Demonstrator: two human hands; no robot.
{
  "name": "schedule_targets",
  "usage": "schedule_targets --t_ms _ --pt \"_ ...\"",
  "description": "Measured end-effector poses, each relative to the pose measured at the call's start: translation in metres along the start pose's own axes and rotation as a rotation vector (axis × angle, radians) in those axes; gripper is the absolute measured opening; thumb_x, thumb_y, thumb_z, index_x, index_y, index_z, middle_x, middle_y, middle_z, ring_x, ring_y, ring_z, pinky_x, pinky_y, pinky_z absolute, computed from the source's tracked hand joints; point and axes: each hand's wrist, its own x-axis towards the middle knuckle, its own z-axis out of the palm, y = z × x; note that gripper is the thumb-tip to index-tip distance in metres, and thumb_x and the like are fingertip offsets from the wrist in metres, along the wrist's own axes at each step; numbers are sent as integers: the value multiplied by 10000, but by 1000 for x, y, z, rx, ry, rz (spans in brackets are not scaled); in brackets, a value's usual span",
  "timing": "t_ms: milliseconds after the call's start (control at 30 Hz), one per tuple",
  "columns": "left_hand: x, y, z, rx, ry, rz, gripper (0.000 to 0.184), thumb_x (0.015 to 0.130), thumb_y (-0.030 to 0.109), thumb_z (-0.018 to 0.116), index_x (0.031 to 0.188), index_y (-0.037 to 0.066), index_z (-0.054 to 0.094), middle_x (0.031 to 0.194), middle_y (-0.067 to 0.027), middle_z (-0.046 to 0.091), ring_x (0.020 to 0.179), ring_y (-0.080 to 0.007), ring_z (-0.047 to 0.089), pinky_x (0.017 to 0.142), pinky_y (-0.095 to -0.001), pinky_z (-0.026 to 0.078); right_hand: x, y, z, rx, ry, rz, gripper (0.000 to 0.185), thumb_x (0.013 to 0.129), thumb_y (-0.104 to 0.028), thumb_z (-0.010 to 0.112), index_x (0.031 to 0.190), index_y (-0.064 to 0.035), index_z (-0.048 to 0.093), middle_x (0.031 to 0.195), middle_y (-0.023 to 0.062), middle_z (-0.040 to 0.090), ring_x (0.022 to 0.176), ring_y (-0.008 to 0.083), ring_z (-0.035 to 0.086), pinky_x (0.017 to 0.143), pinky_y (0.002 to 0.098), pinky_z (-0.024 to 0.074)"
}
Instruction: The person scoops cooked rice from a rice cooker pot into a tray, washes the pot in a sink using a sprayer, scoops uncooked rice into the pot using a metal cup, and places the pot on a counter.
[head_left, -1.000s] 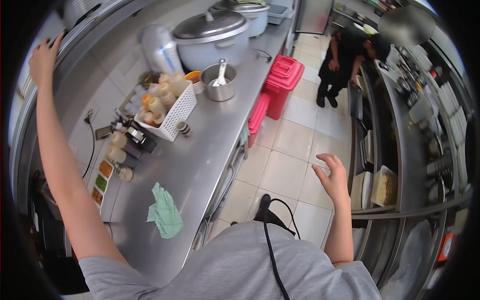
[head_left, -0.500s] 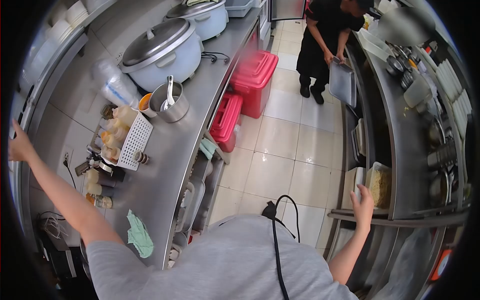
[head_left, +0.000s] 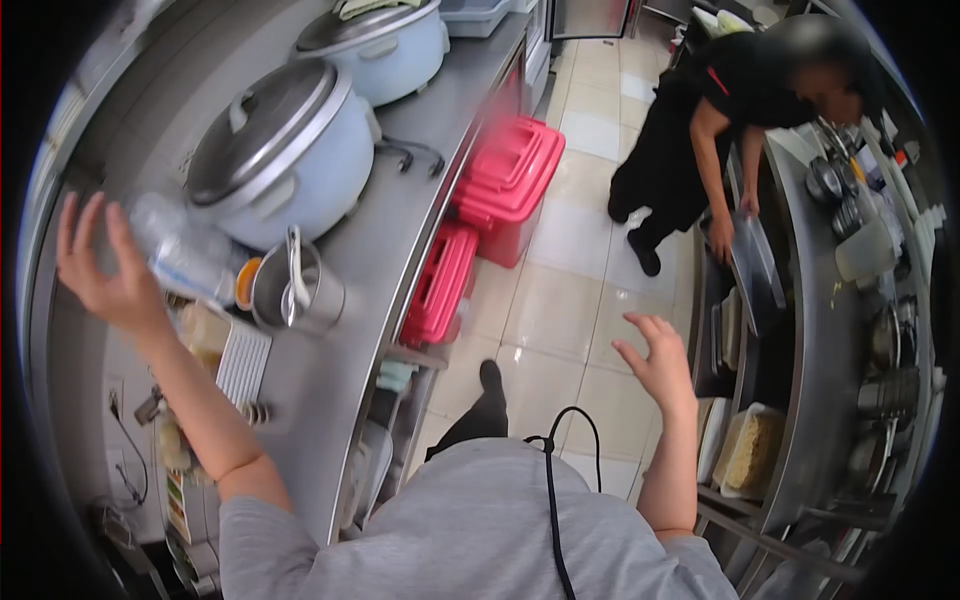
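My left hand (head_left: 108, 265) is raised at the far left with its fingers spread and nothing in it. Beside it, on the steel counter (head_left: 365, 275), lies a clear plastic-wrapped bundle (head_left: 180, 250). A metal pot (head_left: 320, 305) with a ladle (head_left: 295, 265) stands to the right of that, near a large lidded cooker (head_left: 310, 170). Part of a white basket (head_left: 243, 362) with bottles shows behind my left forearm. My right hand (head_left: 660, 360) hangs over the aisle, empty, fingers loosely apart. A tub of noodles (head_left: 752, 450) sits on the shelf to its lower right.
A co-worker in black (head_left: 690, 130) bends at the right-hand shelving, both hands on a grey tray (head_left: 760, 265). Red lidded bins (head_left: 510, 180) stand along the left counter. Utensils and pans line the right worktop (head_left: 800, 390). My foot (head_left: 490, 376) is on the tiled floor (head_left: 545, 320).
My left hand has come away from the upper shelf edge at far left. My right hand has moved left, away from the noodle tub. The view has advanced; the co-worker leans lower with the tray at the shelving.
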Motion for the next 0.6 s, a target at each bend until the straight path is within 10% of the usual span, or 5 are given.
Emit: schedule_targets --t_ms 233,600 --pt "-62 118 248 -467 -317 -201 128 727 104 635 849 66 625 1120 -115 520 1057 -274 444 888 -360 352 137 21 7 33 36 118 347 725 -212 670 1012 -44 575 939 122 587 889 302 537 768 381 425" --pt "-253 277 566 -571 -1137 -303 598 688 240 672 1211 69 437 1265 -170 379 1166 -344 368 939 -437 336 381 192 187 201 -355 196 388 762 -354 611 997 -46 601 948 161 613 873 298 591 741 386 469"
